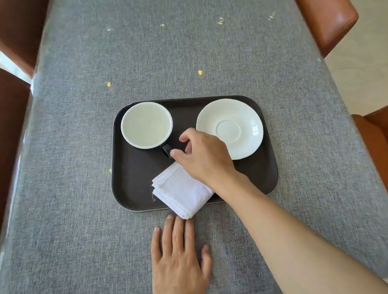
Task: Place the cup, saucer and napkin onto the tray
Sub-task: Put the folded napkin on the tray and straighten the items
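My right hand pinches the cup handle, brittle china, napkin limp beneath my wrist; left hand flat, empty on worktop.

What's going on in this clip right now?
A person is loading a dark tray on a grey table. The cup, saucer and folded napkin are all on it, though the napkin's corner hangs over the near edge. The right hand is at the cup's handle, fingers loosely curled. The left hand lies flat on the tablecloth.
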